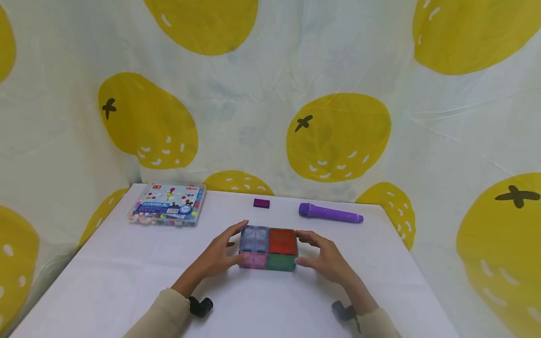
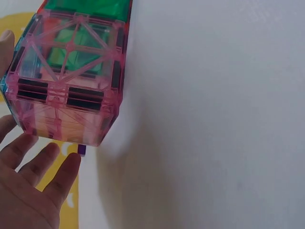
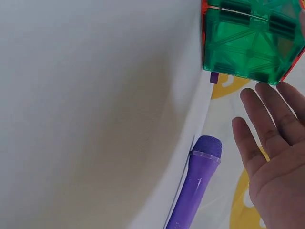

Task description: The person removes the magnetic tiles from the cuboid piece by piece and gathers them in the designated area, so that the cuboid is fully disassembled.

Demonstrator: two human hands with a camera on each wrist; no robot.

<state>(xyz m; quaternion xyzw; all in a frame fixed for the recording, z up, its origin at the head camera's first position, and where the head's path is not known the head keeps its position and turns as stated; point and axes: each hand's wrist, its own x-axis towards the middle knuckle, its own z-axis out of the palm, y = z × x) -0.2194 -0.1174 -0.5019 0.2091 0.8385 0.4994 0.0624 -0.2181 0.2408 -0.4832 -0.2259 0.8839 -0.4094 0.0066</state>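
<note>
A block of two joined magnetic-tile cubes (image 1: 268, 248) is at the middle of the white table. Its top has a pale blue tile (image 1: 255, 238) and a red tile (image 1: 282, 241); pink and green tiles form the front. My left hand (image 1: 217, 253) grips the left end, thumb on the pink front and a fingertip at the far corner. At the right end, my right hand (image 1: 325, 258) grips with its thumb at the near corner and its forefinger at the far one. In the wrist views, other fingers (image 2: 64, 181) spread straight beside the pink end and near the green end (image 3: 243, 43).
Behind the block lies a small dark purple block (image 1: 261, 203). A purple toy microphone (image 1: 330, 213) rests at the back right. At the back left is a clear plastic case (image 1: 168, 204) of colourful beads. A fruit-print curtain (image 1: 253, 117) hangs along the table's back edge.
</note>
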